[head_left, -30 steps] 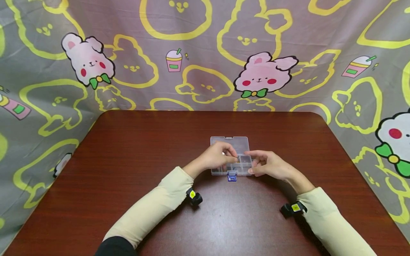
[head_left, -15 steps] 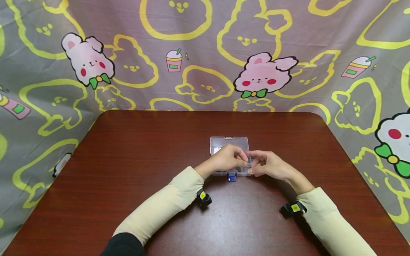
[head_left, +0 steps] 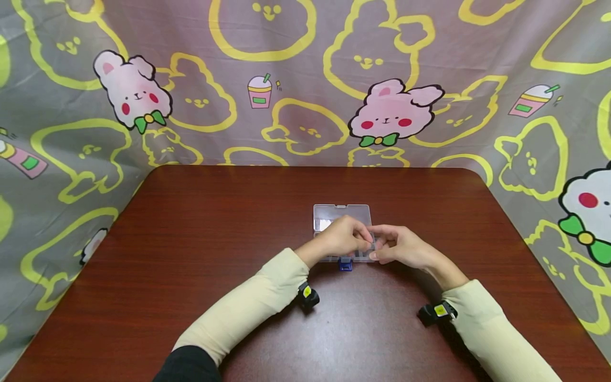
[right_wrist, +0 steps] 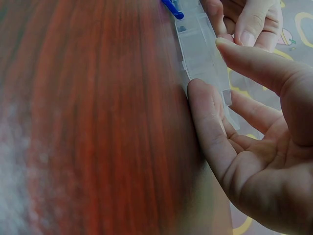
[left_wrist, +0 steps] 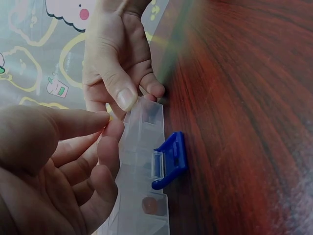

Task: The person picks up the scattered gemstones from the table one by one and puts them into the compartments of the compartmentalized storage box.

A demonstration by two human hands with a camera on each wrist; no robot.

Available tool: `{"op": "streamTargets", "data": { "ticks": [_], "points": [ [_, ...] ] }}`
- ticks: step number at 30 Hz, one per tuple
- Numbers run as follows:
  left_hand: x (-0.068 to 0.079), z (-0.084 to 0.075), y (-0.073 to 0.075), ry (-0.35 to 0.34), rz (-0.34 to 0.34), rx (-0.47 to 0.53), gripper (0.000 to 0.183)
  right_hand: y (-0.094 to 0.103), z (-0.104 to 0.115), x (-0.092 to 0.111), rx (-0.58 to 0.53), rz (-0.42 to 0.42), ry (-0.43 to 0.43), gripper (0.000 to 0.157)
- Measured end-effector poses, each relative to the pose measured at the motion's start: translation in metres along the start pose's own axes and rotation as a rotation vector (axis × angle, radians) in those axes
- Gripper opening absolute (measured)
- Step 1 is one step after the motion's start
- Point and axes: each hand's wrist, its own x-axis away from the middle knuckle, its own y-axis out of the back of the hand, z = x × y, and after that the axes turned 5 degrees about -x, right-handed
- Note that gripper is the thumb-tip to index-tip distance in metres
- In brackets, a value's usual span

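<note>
A clear plastic compartment box (head_left: 355,213) lies on the table with its lid raised at the back. My left hand (head_left: 341,237) is over the box's right half, thumb and index finger pinching a small yellow piece (left_wrist: 109,117); the fingers cover most of it, so its kind is hidden. My right hand (head_left: 406,246) holds the box's right end between thumb and fingers. The blue latch (left_wrist: 172,159) hangs open on the front side. Through the front wall, the left wrist view shows a small reddish-brown round piece (left_wrist: 150,205) in one compartment.
The dark red-brown wooden table (head_left: 215,212) reaches around the box on all sides. A patterned cloth (head_left: 305,79) hangs behind the table and at its sides. A white patch (head_left: 325,224) shows near the lid's left part.
My left hand has moved right across the box with the small yellow piece, from the middle compartments to the right ones. My right hand and the box have stayed put.
</note>
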Motion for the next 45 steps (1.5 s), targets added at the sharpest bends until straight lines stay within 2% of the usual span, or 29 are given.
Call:
{"op": "streamTargets", "data": {
  "ticks": [11,20,31,38,42,45],
  "points": [
    [0.0,-0.001,0.0,0.014,-0.001,-0.003,0.006,-0.001,0.0,0.001,-0.019,0.005,0.012,0.066],
    [0.002,0.0,0.001,-0.003,-0.005,-0.014,0.006,-0.001,0.001,0.0,-0.011,0.009,0.015,0.065],
    [0.007,0.011,0.005,-0.039,-0.042,0.018,0.007,0.002,0.0,-0.002,0.042,0.014,-0.003,0.066],
    [0.022,0.026,0.025,-0.05,-0.098,0.06,0.013,0.003,-0.002,-0.004,0.058,-0.003,-0.012,0.067],
    [0.034,0.038,0.044,-0.047,-0.165,0.052,0.015,0.004,-0.002,-0.005,0.074,-0.005,0.0,0.067],
    [0.046,0.048,0.06,-0.015,-0.236,0.046,0.015,0.005,-0.003,-0.005,0.086,0.0,0.004,0.068]
  ]
}}
